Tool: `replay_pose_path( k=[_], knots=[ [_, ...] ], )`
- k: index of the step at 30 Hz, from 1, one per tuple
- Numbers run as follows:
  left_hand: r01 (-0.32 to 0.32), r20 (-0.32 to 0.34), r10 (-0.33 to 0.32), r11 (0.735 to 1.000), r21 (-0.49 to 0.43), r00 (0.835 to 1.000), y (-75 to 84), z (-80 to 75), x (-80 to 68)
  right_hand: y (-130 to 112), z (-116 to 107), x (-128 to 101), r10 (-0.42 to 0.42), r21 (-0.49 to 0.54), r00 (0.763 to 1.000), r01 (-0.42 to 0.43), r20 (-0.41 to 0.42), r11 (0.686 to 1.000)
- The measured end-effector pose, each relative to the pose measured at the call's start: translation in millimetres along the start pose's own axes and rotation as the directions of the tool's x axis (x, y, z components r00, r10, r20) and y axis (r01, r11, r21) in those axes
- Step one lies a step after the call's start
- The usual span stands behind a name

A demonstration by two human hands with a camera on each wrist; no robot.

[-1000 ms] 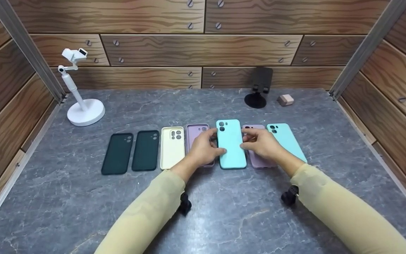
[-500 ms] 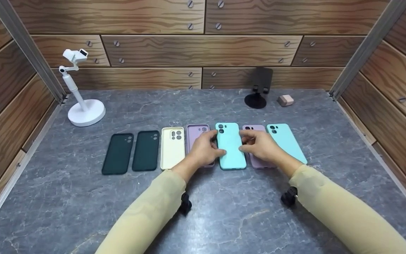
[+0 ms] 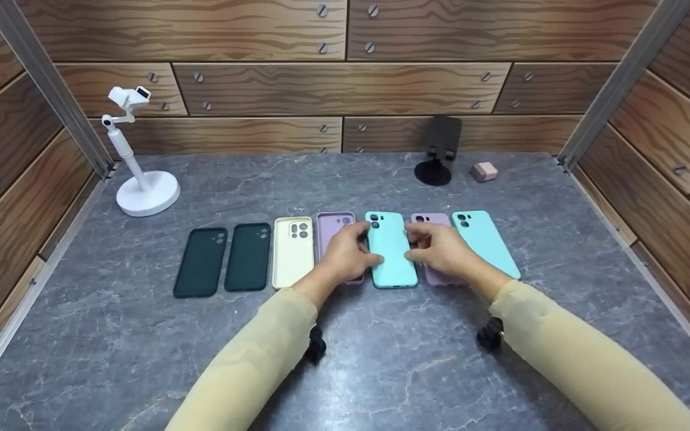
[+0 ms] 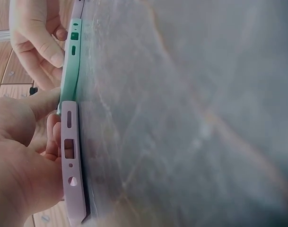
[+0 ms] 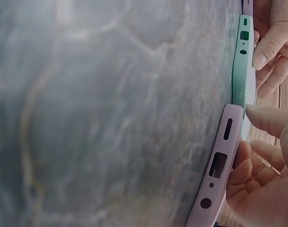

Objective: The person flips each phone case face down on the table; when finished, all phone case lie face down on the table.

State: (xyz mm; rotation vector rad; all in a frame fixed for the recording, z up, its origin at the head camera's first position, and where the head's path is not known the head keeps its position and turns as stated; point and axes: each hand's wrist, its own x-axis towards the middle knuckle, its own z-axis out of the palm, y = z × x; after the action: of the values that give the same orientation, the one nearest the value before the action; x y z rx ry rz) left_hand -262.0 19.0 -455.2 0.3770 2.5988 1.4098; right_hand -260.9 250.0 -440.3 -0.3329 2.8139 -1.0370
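Note:
Several phone cases lie in a row on the grey marble table [image 3: 381,359]. My left hand [image 3: 369,242] and right hand [image 3: 412,242] hold the middle mint case [image 3: 390,251] by its long edges, thumbs low and fingers near its camera end. It lies flat between two lilac cases [image 3: 332,224] [image 3: 432,218]. In the left wrist view my left hand [image 4: 54,116] touches the mint case's edge [image 4: 70,71], above a lilac case [image 4: 70,165]. In the right wrist view my right hand [image 5: 248,137] reaches over the other lilac case [image 5: 219,161] to the mint edge [image 5: 240,61].
Two dark green cases [image 3: 200,262] [image 3: 248,256] and a cream case [image 3: 293,251] lie to the left, with another mint case [image 3: 489,242] at the right end. A white stand [image 3: 144,191], a black stand [image 3: 438,155] and a small pink block [image 3: 484,171] stand at the back. Wooden walls enclose the table.
The middle mint case has slid a little toward me and settled level with the row. Both hands have stayed on its edges and drawn slightly closer together.

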Motion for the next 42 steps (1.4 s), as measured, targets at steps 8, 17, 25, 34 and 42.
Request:
replay_pose_path(
  k=[8,17,25,34,42],
  knots=[
    [-0.006,-0.009,0.006,1.0,0.019,1.0,3.9,0.2,-0.8,-5,-1,1,0.006,-0.017,1.0,-0.006,0.001,1.0],
    [-0.016,-0.02,0.015,0.998,-0.058,1.0,12.2,-13.4,-8.5,-13,-5,-4,-0.02,-0.029,0.999,0.019,-0.035,0.999],
    [-0.073,-0.079,0.063,0.989,-0.125,0.995,5.9,-46.7,-14.5,-33,0,-1,-0.074,-0.003,0.995,0.074,-0.07,0.997],
    [-0.008,-0.137,-0.005,0.995,-0.096,0.991,-15.0,-77.0,-21.3,-60,19,10,-0.072,0.068,0.996,0.075,-0.054,0.995],
    [0.055,-0.126,-0.066,0.994,-0.092,0.99,-31.2,-83.9,-22.9,-72,38,22,-0.068,0.063,0.997,0.07,-0.028,0.996]
  ],
)
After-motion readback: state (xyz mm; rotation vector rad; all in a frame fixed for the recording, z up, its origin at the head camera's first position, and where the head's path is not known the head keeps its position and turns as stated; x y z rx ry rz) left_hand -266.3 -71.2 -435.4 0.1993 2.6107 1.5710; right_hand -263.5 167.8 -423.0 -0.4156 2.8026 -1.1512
